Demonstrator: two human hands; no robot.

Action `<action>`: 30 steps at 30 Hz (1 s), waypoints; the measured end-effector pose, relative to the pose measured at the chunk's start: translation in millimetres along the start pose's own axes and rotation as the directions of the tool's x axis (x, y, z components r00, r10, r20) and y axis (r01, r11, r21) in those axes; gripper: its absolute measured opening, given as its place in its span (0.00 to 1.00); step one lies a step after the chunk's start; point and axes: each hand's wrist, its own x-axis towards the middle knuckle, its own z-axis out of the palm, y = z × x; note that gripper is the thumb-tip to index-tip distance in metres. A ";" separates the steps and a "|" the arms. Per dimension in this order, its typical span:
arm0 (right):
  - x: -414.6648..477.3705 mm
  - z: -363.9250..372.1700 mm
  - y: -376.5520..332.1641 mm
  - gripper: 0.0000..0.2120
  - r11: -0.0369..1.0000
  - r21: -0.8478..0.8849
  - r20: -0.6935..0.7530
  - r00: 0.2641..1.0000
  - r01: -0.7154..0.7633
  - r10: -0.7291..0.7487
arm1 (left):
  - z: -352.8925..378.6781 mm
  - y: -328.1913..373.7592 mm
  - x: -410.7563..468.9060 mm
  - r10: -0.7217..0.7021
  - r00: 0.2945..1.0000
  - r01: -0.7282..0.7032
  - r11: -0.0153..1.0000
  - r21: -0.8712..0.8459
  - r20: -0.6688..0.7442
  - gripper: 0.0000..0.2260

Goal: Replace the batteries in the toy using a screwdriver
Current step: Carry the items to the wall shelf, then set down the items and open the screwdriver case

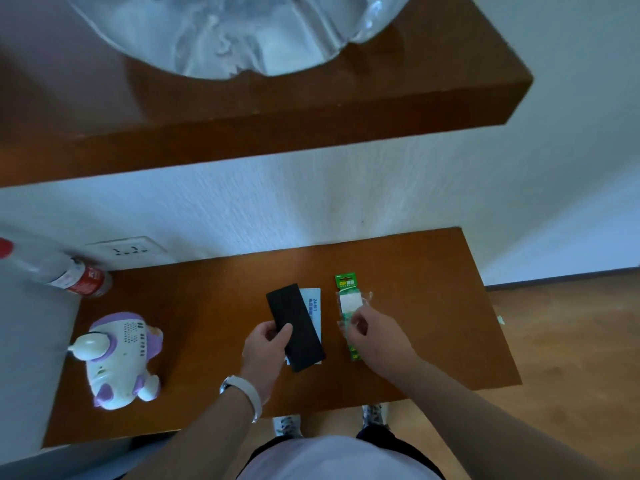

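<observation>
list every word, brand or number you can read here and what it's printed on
"GP": green header of the battery pack; characters beside it too blurred.
"24": white box under the black case; the print after it is too small to read.
Red label of the bottle: white print, blurred, unreadable.
On the toy: nothing readable.

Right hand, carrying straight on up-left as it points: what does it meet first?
The right hand pinches the battery pack; beyond it, probably the black case in the left hand, though depth is unclear.
</observation>
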 end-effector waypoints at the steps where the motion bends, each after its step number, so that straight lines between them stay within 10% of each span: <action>1: -3.0 -0.4 -6.8 0.06 1.000 0.008 0.006 1.000 0.023 -0.023 | -3.4 3.4 -3.9 0.005 1.000 -0.004 0.999 -0.035 0.014 0.06; 15: -37.4 5.8 -107.2 0.15 0.895 0.427 0.079 0.981 0.125 -0.175 | -46.1 60.5 -81.3 0.223 0.965 -0.156 0.911 -0.381 0.138 0.09; 21: -50.0 17.1 -133.3 0.12 0.854 0.487 0.047 0.970 0.185 -0.237 | -64.7 68.9 -88.8 0.279 0.957 -0.236 0.911 -0.339 0.083 0.21; 30: -60.7 48.9 -163.1 0.13 0.822 0.544 0.082 0.964 0.168 -0.252 | -106.5 59.1 -82.8 0.334 0.942 -0.314 0.909 -0.273 0.028 0.12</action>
